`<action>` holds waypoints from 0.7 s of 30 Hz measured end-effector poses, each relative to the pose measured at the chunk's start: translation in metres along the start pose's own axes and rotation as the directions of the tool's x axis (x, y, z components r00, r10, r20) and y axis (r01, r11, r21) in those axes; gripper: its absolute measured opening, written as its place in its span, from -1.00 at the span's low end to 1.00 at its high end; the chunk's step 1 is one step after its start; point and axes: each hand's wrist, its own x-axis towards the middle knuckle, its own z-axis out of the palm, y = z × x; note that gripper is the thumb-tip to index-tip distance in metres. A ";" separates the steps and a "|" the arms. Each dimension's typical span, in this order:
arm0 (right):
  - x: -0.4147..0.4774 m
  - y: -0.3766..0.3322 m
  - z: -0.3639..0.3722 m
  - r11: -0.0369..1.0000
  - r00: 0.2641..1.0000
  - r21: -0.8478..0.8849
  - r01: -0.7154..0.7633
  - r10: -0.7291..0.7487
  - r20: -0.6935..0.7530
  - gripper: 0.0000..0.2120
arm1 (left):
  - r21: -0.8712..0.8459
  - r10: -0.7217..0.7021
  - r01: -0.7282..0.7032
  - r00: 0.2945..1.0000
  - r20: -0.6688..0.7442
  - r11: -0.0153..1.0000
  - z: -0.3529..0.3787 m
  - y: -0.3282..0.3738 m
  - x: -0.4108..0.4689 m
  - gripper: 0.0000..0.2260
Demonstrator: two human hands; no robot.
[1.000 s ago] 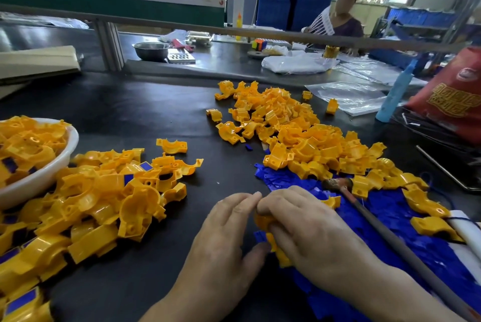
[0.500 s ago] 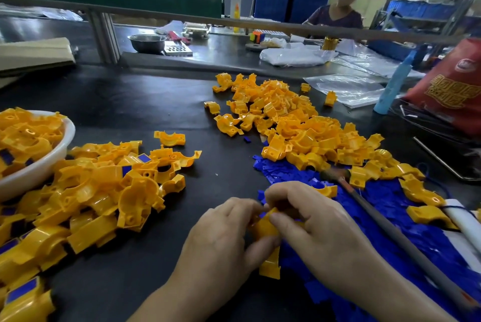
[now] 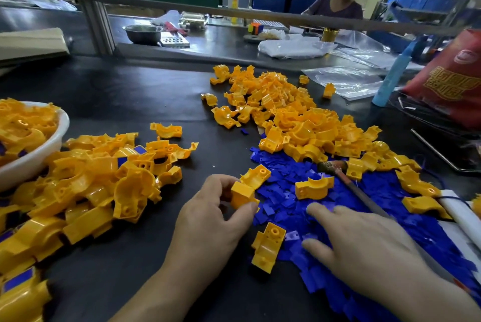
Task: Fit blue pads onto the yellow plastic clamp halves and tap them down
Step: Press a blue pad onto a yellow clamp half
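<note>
A yellow clamp half (image 3: 242, 194) is pinched between the thumb and curled fingers of the left hand (image 3: 208, 217), beside the heap of blue pads (image 3: 283, 186) on the table (image 3: 130, 103). The right hand (image 3: 364, 246) is spread over the pads, fingers straight and apart, with nothing gripped. The clamp half is judged light, rigid and smooth, best held by its flat ends. The pads seem thin and flimsy, best pinched singly at the edges.

The clamp halves (image 3: 299, 123) are glossy yellow plastic, smooth and catching highlights. The blue pads (image 3: 286, 191) look thin and matt. The table (image 3: 125, 92) is dark with a dull sheen. The bowl (image 3: 39, 155) is smooth white plastic; the far basin (image 3: 142, 33) is shiny metal.
</note>
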 end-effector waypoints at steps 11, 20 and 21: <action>0.022 0.010 0.010 0.998 0.996 0.066 -0.023 0.029 -0.090 -0.77 | -0.540 -0.199 0.221 0.975 0.099 0.812 -0.004 0.004 0.007 -0.66; 0.030 0.012 -0.005 0.961 0.968 0.274 -0.042 0.107 -0.227 -0.80 | -0.710 -0.379 0.283 0.925 0.025 0.645 -0.019 -0.013 0.020 -0.68; 0.031 0.012 -0.005 0.951 0.965 0.305 -0.057 0.130 -0.226 -0.80 | -0.715 -0.388 0.283 0.922 0.017 0.640 -0.020 -0.014 0.021 -0.70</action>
